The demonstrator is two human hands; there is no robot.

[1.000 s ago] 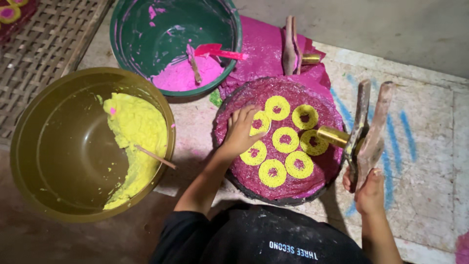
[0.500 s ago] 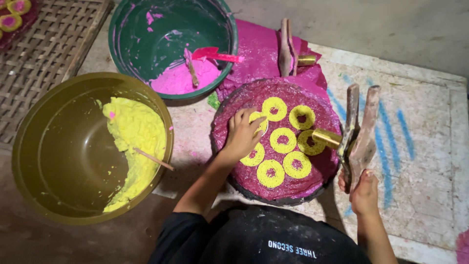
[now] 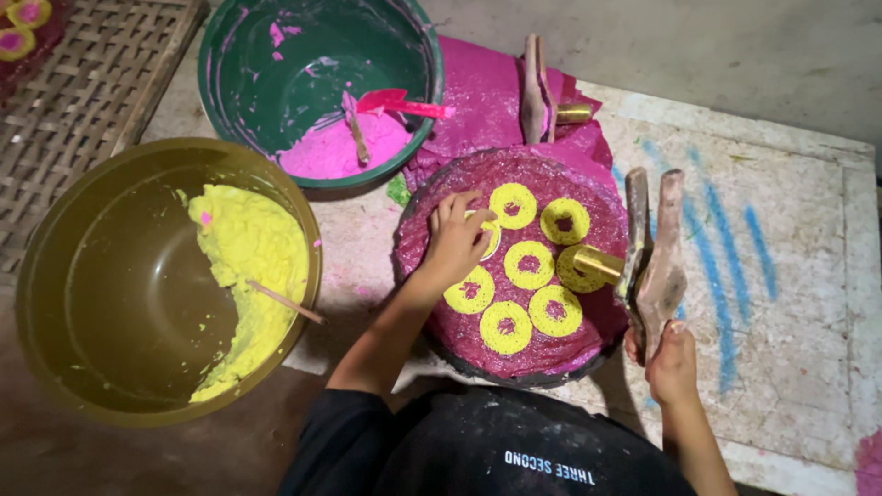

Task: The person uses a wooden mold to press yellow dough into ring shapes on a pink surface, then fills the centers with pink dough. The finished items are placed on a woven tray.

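On the round pink-coated tray (image 3: 514,363), the left hand (image 3: 457,241) rests with fingers spread lightly over one yellow ring (image 3: 490,237), among six others laid in a cluster. These rings look soft, crumbly and light, so they are best touched gently from the outer edge or lifted from beneath. Beside the tray, the right hand (image 3: 672,363) is clenched around the paired wooden handles of a press (image 3: 648,262), its brass tip over the rings. Yellow paste sits in the olive bowl (image 3: 55,276), pink in the green bowl (image 3: 276,119).
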